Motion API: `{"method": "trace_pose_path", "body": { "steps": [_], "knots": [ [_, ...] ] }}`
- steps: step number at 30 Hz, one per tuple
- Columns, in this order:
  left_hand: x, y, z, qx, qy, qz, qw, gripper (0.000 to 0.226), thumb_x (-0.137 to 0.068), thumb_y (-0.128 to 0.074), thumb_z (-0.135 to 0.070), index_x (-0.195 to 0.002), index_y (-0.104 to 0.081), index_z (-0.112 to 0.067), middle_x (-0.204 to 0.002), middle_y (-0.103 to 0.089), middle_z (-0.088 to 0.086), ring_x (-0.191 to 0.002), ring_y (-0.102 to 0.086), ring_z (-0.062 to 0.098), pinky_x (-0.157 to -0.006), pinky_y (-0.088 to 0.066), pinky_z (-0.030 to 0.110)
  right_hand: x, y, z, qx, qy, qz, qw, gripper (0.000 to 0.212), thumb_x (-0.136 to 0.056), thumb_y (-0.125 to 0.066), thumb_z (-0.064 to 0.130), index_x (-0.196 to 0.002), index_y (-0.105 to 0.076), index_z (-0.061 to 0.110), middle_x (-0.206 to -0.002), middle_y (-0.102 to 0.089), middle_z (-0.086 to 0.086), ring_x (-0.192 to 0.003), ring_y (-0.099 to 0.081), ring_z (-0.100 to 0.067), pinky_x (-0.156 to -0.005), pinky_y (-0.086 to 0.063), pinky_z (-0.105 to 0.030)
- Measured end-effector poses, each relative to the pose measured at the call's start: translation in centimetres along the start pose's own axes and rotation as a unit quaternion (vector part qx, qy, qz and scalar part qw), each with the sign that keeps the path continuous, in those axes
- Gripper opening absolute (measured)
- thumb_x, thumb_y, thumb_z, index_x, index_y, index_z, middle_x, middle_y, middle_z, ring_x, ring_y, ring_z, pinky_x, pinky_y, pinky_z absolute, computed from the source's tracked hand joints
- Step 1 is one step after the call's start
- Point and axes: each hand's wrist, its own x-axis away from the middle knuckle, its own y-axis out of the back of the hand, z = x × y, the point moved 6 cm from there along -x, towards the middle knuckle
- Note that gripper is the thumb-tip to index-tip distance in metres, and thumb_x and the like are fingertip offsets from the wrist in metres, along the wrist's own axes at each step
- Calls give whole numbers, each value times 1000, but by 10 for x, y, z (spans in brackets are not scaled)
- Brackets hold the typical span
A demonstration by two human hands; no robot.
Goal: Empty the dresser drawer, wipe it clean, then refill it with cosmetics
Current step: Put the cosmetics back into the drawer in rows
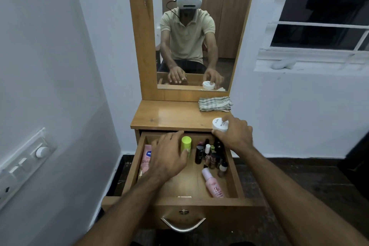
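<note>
The wooden dresser drawer (235, 177) is pulled out and holds cosmetics. My right hand (235, 136) grips a white round jar (218, 125) at the right front edge of the dresser top (171, 116). My left hand (169, 156) hovers over the drawer's left part with fingers spread, its thumb touching a bottle with a lime-green cap (186, 144). A pink tube (146, 160) lies along the left wall, partly under my hand. Several small dark bottles (211, 156) cluster at the back right. A pink bottle (212, 183) lies at the right front.
A folded striped cloth (214, 103) lies at the back right of the dresser top below the mirror (191, 26). A metal handle (182, 224) curves across the drawer front. A white wall with a switch panel (24, 164) stands left; a window sill (311, 62) is right.
</note>
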Motion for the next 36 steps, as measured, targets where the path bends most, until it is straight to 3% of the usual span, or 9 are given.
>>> {"method": "trace_pose_path", "body": {
  "steps": [4,7,10,13,16,24,29,31,36],
  "knots": [
    [7,-1,17,150,65,-12,986,40,-95,-61,-37,-134,-58,-28,-117,-68,-10,-109,-59,8,-97,-48,33,39,-11,32,-87,76,-11,993,58,-74,-78,52,-122,-57,28,-115,-61,7,-110,-52,-19,-92,-40,-37],
    [12,-12,30,359,155,32,920,23,-98,-60,-36,-117,-70,-26,-102,-75,-9,-101,-69,11,-91,-56,35,77,-32,55,-146,108,9,983,61,-73,-75,53,-124,-51,29,-112,-55,8,-104,-51,-15,-85,-46,-34],
    [18,-20,35,428,186,63,882,18,-99,-62,-30,-110,-74,-24,-98,-77,-4,-99,-73,19,-87,-60,42,101,-56,67,-165,109,58,979,70,-71,-70,63,-129,-49,29,-116,-51,7,-104,-52,-14,-83,-51,-36],
    [25,-27,45,410,209,70,885,15,-97,-65,-25,-109,-75,-27,-97,-77,-5,-93,-74,16,-80,-62,50,111,-68,70,-165,125,125,970,75,-65,-64,72,-127,-52,33,-115,-49,8,-103,-51,-11,-84,-54,-39],
    [30,-31,53,398,228,70,886,12,-96,-67,-24,-105,-76,-26,-94,-77,-2,-87,-75,21,-79,-61,51,113,-71,68,-156,153,157,963,61,-71,-70,58,-126,-56,35,-113,-52,10,-105,-52,-11,-87,-52,-38],
    [29,-40,65,334,239,77,909,23,-89,-72,-41,-99,-80,-22,-91,-78,-5,-87,-74,13,-78,-63,41,116,-75,71,-91,134,176,971,59,-73,-71,66,-120,-60,32,-108,-59,8,-95,-57,-12,-72,-49,-29],
    [30,-36,59,262,218,61,938,27,-99,-58,-36,-119,-71,-23,-111,-73,-1,-96,-67,13,-79,-60,30,114,-85,61,-27,80,207,975,58,-72,-70,63,-114,-43,31,-107,-62,3,-94,-61,-20,-68,-47,-36],
    [30,-35,61,266,224,47,936,26,-100,-58,-25,-123,-70,-22,-114,-72,0,-94,-67,14,-85,-60,36,112,-89,59,19,70,224,972,57,-79,-71,57,-119,-46,25,-116,-62,-3,-104,-61,-25,-73,-47,-36],
    [30,-31,60,223,194,28,955,24,-100,-57,-18,-119,-71,-21,-112,-71,-1,-89,-61,9,-83,-58,27,107,-99,56,61,40,251,965,58,-84,-74,48,-132,-58,19,-132,-61,-6,-119,-58,-25,-92,-54,-39]
  ]
}}
